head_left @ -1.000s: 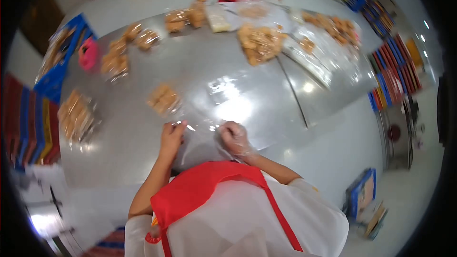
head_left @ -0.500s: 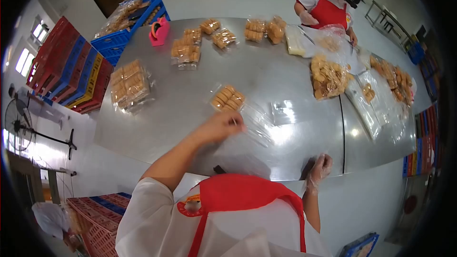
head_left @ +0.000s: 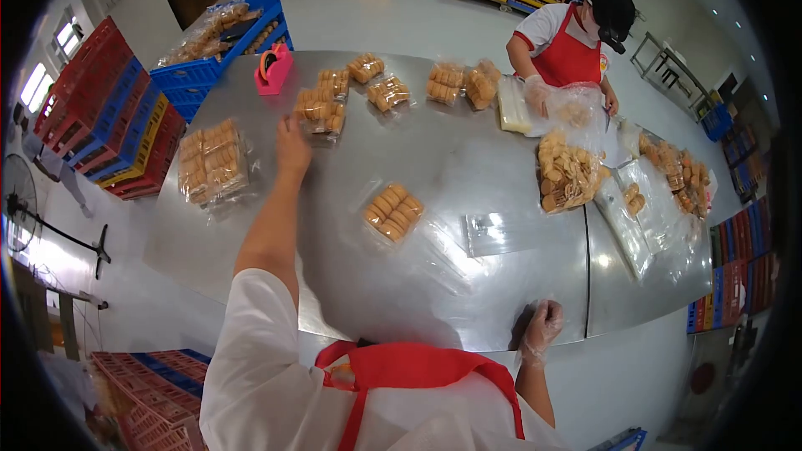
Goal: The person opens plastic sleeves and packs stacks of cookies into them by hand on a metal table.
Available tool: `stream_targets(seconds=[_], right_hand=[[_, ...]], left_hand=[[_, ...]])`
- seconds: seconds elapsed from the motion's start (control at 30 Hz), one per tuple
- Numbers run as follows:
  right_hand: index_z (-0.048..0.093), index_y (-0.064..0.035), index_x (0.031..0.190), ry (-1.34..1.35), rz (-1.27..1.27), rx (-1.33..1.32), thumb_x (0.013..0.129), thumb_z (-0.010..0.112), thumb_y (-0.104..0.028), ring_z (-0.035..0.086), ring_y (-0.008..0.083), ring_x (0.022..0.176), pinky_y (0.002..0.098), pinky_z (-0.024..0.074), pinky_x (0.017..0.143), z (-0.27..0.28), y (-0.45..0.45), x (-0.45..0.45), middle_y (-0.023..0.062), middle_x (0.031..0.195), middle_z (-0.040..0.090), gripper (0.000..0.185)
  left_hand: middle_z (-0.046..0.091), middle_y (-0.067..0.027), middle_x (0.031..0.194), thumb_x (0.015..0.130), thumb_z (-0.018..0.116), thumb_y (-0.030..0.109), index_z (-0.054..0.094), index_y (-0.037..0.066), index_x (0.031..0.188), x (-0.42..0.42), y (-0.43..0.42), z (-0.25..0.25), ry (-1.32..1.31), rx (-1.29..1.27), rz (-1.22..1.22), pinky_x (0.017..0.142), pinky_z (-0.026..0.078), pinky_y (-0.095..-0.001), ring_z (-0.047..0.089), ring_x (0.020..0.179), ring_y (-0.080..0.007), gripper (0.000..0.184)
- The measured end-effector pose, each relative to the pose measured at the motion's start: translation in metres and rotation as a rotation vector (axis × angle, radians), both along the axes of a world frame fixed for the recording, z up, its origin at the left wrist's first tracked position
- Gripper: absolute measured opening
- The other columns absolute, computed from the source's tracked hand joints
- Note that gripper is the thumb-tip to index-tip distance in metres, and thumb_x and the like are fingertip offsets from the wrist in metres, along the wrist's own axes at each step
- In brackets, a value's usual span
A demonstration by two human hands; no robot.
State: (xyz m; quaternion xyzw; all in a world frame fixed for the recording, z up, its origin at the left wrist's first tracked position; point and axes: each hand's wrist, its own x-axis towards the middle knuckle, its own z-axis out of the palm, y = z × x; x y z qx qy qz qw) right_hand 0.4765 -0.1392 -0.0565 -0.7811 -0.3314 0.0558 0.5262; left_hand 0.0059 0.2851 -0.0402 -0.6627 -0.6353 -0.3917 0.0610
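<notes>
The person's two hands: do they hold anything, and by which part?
The left hand is by the biscuit packs; whether it grips one cannot be told. The right hand shows nothing held.

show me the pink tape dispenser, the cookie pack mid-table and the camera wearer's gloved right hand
Pink tape dispenser (head_left: 277, 77): head view, on its pink body.
Cookie pack (head_left: 393, 212): head view, on the cookies near its centre.
Gloved right hand (head_left: 544, 327): head view, middle of the hand.

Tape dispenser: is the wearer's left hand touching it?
No, the left hand is beside the biscuit packs, with table showing between it and the dispenser.
</notes>
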Motion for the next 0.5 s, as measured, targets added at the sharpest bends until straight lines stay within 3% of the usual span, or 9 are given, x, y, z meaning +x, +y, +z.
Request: stream_targets(seconds=[0.17,0.3,0.37,0.47,0.5], right_hand=[[0.062,0.0016,0.089,0.083,0.021,0.036,0.095,0.058,-0.008,0.054,0.0143,0.077,0.0301,0.0465,0.073,0.011,0.003,-0.010,0.0064,0.081,0.060,0.012],[0.061,0.0015,0.089,0.025,0.046,0.008,0.095,0.058,-0.008,0.054,0.0143,0.077,0.0303,0.0463,0.074,0.003,0.000,-0.004,0.0070,0.081,0.060,0.012],[0.061,0.0017,0.089,-0.002,0.060,-0.003,0.095,0.058,-0.008,0.053,0.0146,0.077,0.0304,0.0461,0.074,0.001,-0.001,-0.002,0.0075,0.082,0.060,0.012],[0.061,0.0024,0.091,-0.154,0.041,-0.068,0.095,0.058,-0.009,0.055,0.0165,0.080,0.0318,0.0465,0.074,-0.003,-0.001,0.004,0.0101,0.083,0.060,0.012],[0.062,0.0028,0.094,-0.109,0.035,-0.066,0.094,0.058,-0.008,0.056,0.0177,0.081,0.0321,0.0469,0.076,-0.001,-0.003,0.002,0.0111,0.085,0.060,0.012]], left_hand=[[0.054,-0.0186,0.120,0.083,0.052,-0.004,0.053,0.006,0.124,-0.007,0.014,-0.001,-0.061,-0.064,-0.050,0.092,0.047,-0.0480,0.053,0.110,-0.0420,0.042],[0.057,-0.0167,0.114,0.085,0.056,0.002,0.062,0.006,0.107,-0.006,0.010,0.011,0.070,0.047,-0.020,0.089,0.048,-0.0466,0.055,0.104,-0.0398,0.024],[0.058,-0.0168,0.112,0.084,0.060,0.005,0.064,0.006,0.099,-0.002,-0.002,0.034,0.207,0.149,-0.029,0.087,0.049,-0.0452,0.056,0.102,-0.0385,0.016],[0.061,-0.0159,0.102,0.082,0.064,0.007,0.064,0.005,0.089,0.010,-0.027,0.090,0.219,0.498,-0.217,0.080,0.050,-0.0435,0.059,0.093,-0.0361,0.006],[0.062,-0.0152,0.099,0.082,0.064,0.006,0.065,0.004,0.088,0.015,-0.045,0.110,0.139,0.374,-0.276,0.079,0.050,-0.0419,0.060,0.090,-0.0343,0.007]])
